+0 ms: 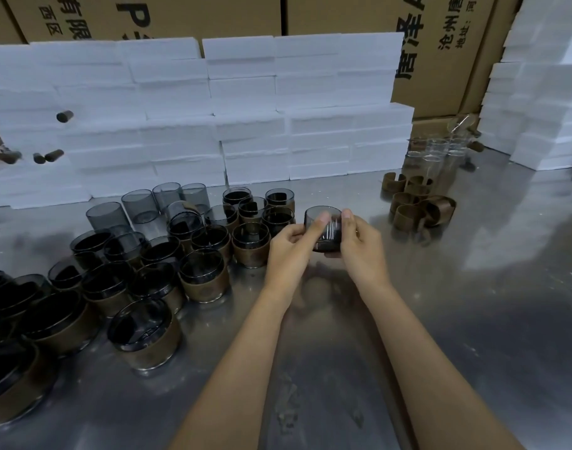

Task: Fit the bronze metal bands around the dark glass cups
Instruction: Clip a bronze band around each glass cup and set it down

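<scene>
Dark glass cup held mid-frame, band not visible on it.
I grip the dark glass cup (323, 227) with both hands, left hand (291, 246) and right hand (359, 243), above the desk (472, 287); I'd keep it level and slide a bronze band (408, 217) on squarely.

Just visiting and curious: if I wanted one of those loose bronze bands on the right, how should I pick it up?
Pinch the band across its wall from above, one finger inside, thumb outside. It stands on edge as an open C, so the top rim is free.
</scene>
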The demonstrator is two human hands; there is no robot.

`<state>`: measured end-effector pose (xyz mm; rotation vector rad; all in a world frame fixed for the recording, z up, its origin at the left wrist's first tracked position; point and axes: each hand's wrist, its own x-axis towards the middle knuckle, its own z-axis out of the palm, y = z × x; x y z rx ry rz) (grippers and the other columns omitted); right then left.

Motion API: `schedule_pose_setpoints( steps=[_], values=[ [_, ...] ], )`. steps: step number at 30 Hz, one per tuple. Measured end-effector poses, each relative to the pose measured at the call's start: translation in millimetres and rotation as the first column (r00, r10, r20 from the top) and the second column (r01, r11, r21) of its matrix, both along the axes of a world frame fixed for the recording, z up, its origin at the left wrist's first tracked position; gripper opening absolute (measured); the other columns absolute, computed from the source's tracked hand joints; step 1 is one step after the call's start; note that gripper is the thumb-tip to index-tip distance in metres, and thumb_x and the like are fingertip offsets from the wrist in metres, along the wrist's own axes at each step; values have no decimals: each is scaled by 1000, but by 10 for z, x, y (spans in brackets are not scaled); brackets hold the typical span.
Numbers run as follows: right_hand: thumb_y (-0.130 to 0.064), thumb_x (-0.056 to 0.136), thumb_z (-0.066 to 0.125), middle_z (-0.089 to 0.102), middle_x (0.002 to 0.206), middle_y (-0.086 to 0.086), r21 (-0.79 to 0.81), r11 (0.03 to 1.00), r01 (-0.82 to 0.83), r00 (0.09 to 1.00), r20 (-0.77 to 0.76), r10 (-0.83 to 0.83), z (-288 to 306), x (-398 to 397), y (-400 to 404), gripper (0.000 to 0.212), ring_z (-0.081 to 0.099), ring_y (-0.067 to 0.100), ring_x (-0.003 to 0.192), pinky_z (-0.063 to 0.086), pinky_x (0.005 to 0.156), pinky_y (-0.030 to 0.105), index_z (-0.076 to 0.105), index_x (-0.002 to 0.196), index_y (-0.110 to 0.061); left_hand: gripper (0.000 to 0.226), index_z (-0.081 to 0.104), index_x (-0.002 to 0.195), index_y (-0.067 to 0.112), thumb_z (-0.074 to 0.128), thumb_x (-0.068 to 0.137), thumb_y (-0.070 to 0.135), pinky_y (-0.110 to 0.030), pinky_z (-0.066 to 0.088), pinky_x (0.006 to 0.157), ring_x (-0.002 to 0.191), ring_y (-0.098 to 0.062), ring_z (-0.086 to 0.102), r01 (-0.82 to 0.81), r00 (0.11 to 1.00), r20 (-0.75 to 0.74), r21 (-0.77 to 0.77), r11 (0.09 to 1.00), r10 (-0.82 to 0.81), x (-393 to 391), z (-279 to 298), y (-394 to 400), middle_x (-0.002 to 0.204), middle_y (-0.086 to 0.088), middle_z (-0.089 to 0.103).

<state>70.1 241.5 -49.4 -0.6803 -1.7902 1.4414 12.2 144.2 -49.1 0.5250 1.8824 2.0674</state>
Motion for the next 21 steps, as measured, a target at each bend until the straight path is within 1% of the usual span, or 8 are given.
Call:
schedule_pose_setpoints(
  steps=[2, 5, 8, 12, 14, 16, 19, 21],
  values=[
    [-44, 104, 53, 74, 99, 11, -101, 995, -20, 998, -65, 13, 25, 10, -7, 38, 74, 22, 90, 64, 73, 37, 67, 113, -10, 39, 76, 95, 16, 69, 91, 55, -22, 46, 70, 72, -7, 58, 62, 998, 28, 16, 998, -62, -15, 32, -25, 76, 12, 68],
    [-76, 85, 58, 77, 104, 2, -260, 952, -161, 986, -6, 165, 55, 5, 14, 70, 74, 17, 98, 62, 82, 35, 68, 119, -16, 48, 72, 86, 29, 43, 101, 64, -37, 42, 94, 104, -18, 59, 72, 996, -53, -114, 991, -79, -12, 28, -1, 97, 8, 69],
    [-87, 75, 47, 79, 108, 5, -321, 891, -322, 934, 46, 354, 67, 21, 45, 85, 76, 22, 100, 59, 86, 39, 75, 118, -19, 57, 60, 120, 31, 23, 101, 70, -33, 27, 103, 127, -11, 41, -1, 991, -127, -249, 969, -32, 4, -47, 70, 126, 4, 53],
    [-79, 95, 28, 80, 100, 6, -234, 942, -239, 963, 65, 261, 67, 10, 8, 77, 77, 23, 91, 61, 73, 37, 78, 110, -22, 60, 57, 131, 18, 25, 105, 61, -35, 30, 108, 130, -17, 41, -61, 986, -168, -266, 962, 16, -20, -72, 103, 132, -5, 52],
    [-73, 100, 25, 79, 97, 9, -238, 958, -157, 981, 73, 179, 56, -9, -11, 73, 78, 26, 86, 63, 75, 42, 77, 104, -21, 46, 60, 127, 14, 32, 109, 46, -43, 36, 113, 126, -25, 51, -71, 965, -261, -209, 975, 15, -33, -76, 103, 127, -11, 59],
    [-65, 104, 25, 79, 90, 11, -269, 956, -118, 991, 35, 132, 54, -22, -18, 69, 78, 25, 73, 63, 67, 40, 74, 102, -17, 24, 58, 122, 18, 44, 109, 33, -45, 48, 102, 110, -21, 61, -88, 948, -312, -83, 993, 58, 10, -57, 96, 114, -6, 63],
    [-50, 110, 26, 75, 87, 10, -255, 964, -75, 997, -5, 77, 36, -23, 3, 63, 74, 8, 62, 57, 53, 21, 72, 105, -9, 7, 58, 106, 24, 54, 104, 29, -38, 52, 87, 86, -12, 60, -185, 915, -366, -3, 983, 171, 66, -11, 105, 102, 1, 64],
    [-38, 113, 30, 73, 87, 10, -222, 974, -54, 998, -49, 44, 17, -3, 14, 55, 70, 0, 57, 51, 49, 13, 71, 107, -2, 20, 59, 108, 22, 61, 98, 39, -34, 51, 88, 90, -11, 62, -161, 935, -319, 7, 987, 155, 92, 16, 118, 105, 2, 66]
  ],
)
